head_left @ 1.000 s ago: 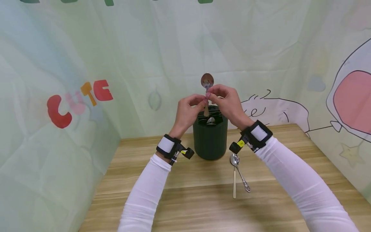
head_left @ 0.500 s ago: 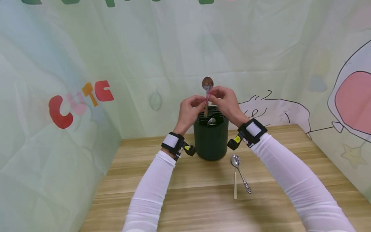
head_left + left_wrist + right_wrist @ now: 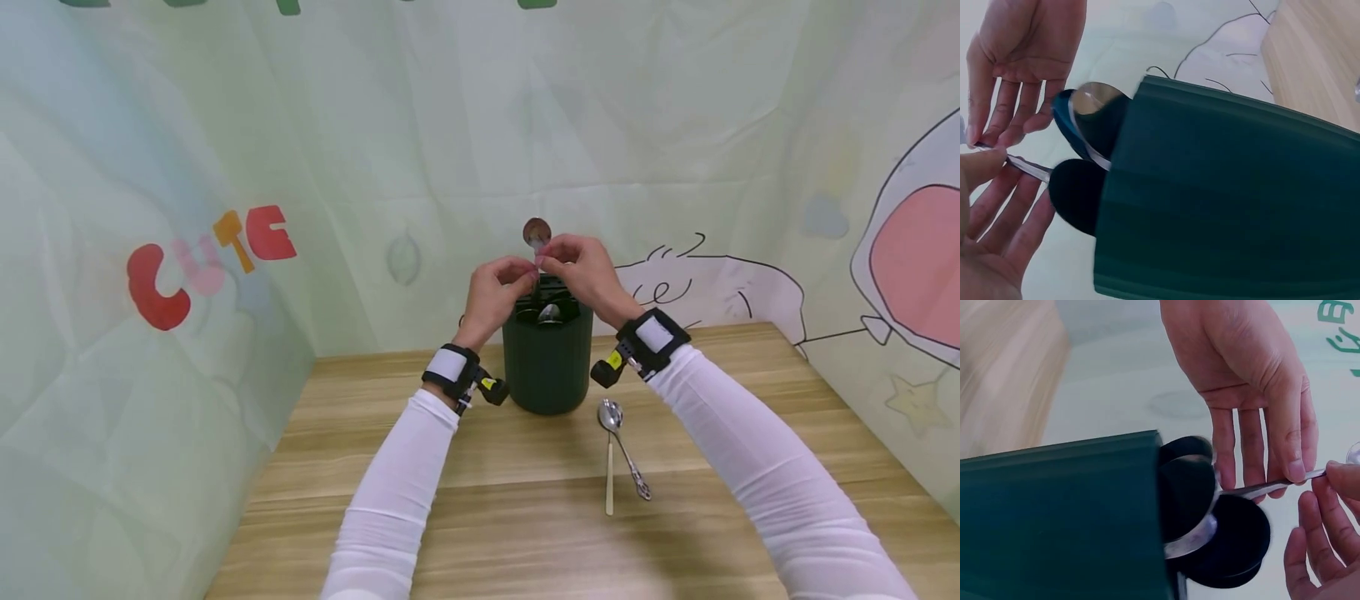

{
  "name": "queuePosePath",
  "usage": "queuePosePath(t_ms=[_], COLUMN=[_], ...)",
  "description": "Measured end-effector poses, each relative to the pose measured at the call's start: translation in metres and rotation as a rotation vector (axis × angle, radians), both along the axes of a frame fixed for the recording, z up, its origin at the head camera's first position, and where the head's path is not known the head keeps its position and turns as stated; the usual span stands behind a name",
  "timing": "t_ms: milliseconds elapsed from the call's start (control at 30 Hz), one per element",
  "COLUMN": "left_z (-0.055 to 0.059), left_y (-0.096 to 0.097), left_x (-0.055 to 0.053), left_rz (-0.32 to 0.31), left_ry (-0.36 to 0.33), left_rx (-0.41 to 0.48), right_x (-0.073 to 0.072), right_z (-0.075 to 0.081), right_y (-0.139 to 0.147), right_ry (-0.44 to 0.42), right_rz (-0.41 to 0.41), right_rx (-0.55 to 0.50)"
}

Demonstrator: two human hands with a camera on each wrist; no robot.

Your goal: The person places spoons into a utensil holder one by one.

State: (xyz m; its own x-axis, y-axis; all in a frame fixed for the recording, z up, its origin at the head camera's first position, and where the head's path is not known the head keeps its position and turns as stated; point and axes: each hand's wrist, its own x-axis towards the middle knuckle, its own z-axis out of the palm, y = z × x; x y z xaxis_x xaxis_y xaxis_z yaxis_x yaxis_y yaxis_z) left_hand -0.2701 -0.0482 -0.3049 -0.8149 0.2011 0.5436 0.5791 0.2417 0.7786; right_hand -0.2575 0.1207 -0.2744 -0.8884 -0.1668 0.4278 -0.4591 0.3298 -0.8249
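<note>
Both hands pinch a metal spoon, held upright with its bowl at the top, over a dark green cutlery holder. The left hand grips the handle lower down, while the right hand has it just under the bowl. In the left wrist view the spoon's handle runs from the fingertips to the holder's mouth, behind the spoon bowls there. Several spoons stand in the holder bowl up, one bowl showing at the front; the holder's wall hides their handles.
On the wooden table, right of the holder, lie a cream-handled utensil and a silver one with an ornate handle, their heads overlapping. Printed fabric walls enclose the table at the back and both sides.
The spoon has sunk lower toward the holder, its bowl now closer to the rim. Both hands have come down slightly with it. The utensils on the table stay put.
</note>
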Motion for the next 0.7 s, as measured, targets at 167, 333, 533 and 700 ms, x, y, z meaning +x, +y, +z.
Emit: queuePosePath(t_ms=[167, 333, 533, 700], left_z=[-0.008, -0.015, -0.020, -0.024], left_y=[0.000, 0.001, 0.001, 0.003], left_x=[-0.001, 0.000, 0.000, 0.002], left_rz=[0.026, 0.031, 0.040, 0.015], left_ry=[0.000, -0.027, -0.028, -0.047], left_rx=[-0.065, -0.085, -0.101, -0.081], right_x=[-0.002, -0.004, -0.005, -0.004], right_z=[-0.009, -0.015, -0.021, -0.027], right_y=[0.003, 0.004, 0.005, 0.007], right_ry=[-0.031, -0.058, -0.052, -0.046], right_rz=[-0.013, -0.017, -0.018, -0.022], right_rx=[0.039, 0.064, 0.088, 0.102])
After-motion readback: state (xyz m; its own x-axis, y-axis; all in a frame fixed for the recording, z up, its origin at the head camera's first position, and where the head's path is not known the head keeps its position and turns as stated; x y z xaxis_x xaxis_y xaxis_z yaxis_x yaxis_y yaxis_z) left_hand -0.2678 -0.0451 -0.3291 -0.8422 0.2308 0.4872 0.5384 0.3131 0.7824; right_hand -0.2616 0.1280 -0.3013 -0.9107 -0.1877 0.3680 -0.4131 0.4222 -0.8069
